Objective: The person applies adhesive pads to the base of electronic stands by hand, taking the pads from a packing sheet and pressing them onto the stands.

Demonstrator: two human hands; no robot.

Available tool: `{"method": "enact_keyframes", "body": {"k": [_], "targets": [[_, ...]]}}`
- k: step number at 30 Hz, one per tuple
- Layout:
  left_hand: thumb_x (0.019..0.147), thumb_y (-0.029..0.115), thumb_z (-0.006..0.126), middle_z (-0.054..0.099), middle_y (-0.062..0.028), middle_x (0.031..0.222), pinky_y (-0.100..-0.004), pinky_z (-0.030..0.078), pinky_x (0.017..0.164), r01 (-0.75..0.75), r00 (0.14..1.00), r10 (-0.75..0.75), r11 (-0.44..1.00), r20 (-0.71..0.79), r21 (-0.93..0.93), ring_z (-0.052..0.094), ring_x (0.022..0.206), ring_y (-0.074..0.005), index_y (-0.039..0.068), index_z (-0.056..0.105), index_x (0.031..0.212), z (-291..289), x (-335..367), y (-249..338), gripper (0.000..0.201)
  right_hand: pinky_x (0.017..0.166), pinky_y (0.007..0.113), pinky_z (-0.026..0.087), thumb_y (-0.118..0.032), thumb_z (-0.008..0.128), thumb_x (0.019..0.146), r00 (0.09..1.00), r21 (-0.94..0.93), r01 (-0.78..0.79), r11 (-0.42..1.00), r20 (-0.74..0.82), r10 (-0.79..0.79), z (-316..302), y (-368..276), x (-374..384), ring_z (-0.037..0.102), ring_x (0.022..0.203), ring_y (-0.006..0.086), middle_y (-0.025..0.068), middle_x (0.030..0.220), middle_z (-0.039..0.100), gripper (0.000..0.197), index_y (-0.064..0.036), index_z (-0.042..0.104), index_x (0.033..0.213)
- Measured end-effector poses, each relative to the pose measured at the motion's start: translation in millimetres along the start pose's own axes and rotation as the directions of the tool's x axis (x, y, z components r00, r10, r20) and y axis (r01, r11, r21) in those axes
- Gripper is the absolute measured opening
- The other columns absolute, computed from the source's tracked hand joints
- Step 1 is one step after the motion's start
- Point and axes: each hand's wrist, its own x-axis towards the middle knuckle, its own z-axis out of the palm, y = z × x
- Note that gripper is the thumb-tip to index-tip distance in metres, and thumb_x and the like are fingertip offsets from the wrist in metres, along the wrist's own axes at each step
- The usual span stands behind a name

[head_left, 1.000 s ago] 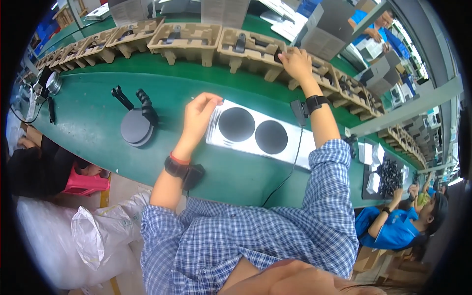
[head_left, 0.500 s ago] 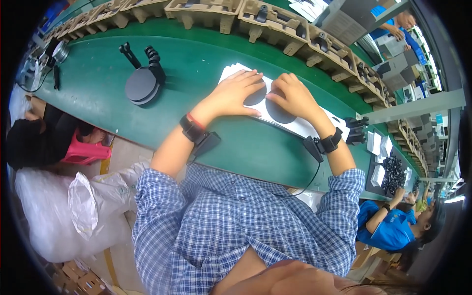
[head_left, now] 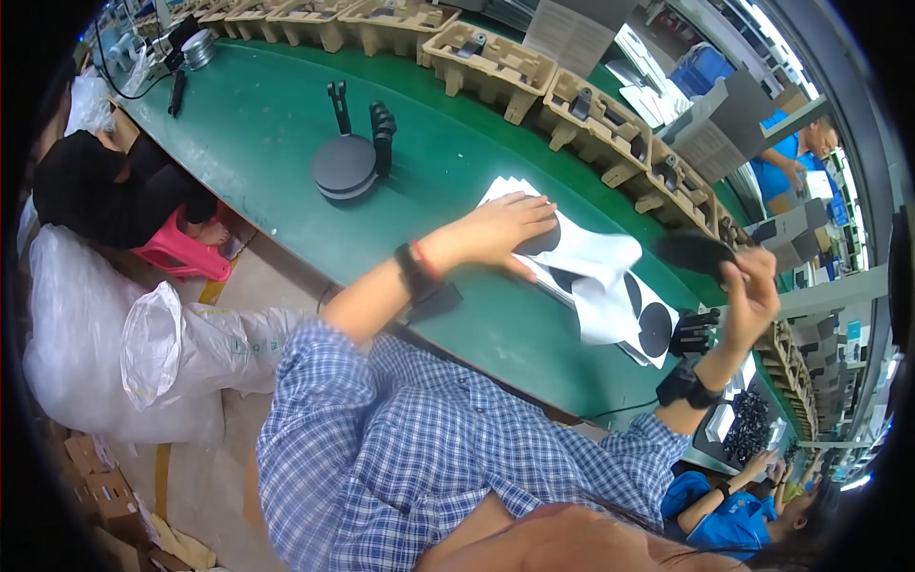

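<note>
My left hand [head_left: 500, 229] lies flat on a stack of white sheets [head_left: 610, 326] printed or set with black round stickers [head_left: 656, 329]. Its fingers are stretched out and press the sheet's left part, partly covering one black circle. The top sheet is bent up in the middle. Raised above the right end of the stack, my right hand [head_left: 751, 291] pinches a black round sticker [head_left: 694, 254], slightly blurred, clear of the sheet. Left of the stack stands a dark device with round plates [head_left: 345, 170] and two upright arms.
Brown moulded trays [head_left: 491, 71] holding dark parts line the table's far side. More black parts [head_left: 696, 332] stand at the stack's right end. A wire spool [head_left: 198, 50] sits far left. One person sits on a pink stool [head_left: 181, 253]; others in blue work at right.
My right hand has lifted off the sheets and moved right with a black round sticker. The top sheet has curled up. My left hand stays on the stack; the view has shifted.
</note>
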Motion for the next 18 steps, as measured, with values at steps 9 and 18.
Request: {"method": "enact_keyframes", "body": {"k": [9,18], "targets": [[0.073,0.027,0.075,0.063,-0.0124,0.089,-0.0394,0.046,0.071,0.554,0.774,-0.325,0.762,-0.543,0.335,0.059,0.083,-0.0298,0.006,0.065,0.084,-116,-137,-51,0.026,0.075,0.026,0.039,0.004,0.075,0.071,0.995,-0.027,-0.08,0.996,-0.07,0.077,-6,11,-43,0.05,0.082,0.0173,0.0071,0.083,0.055,0.017,0.0023,0.065,0.084],[0.07,0.045,0.072,0.043,-0.0278,0.133,-0.0428,0.039,0.1,0.801,0.595,-0.792,0.568,-0.141,0.19,0.043,0.123,-0.0418,0.014,0.053,0.13,-123,-145,-92,0.07,0.068,0.025,0.041,0.003,0.077,0.066,0.999,0.077,-0.027,0.997,0.042,0.024,77,-2,-17,0.053,0.078,0.0162,0.0067,0.078,0.059,0.019,-0.0003,0.068,0.082]]}}
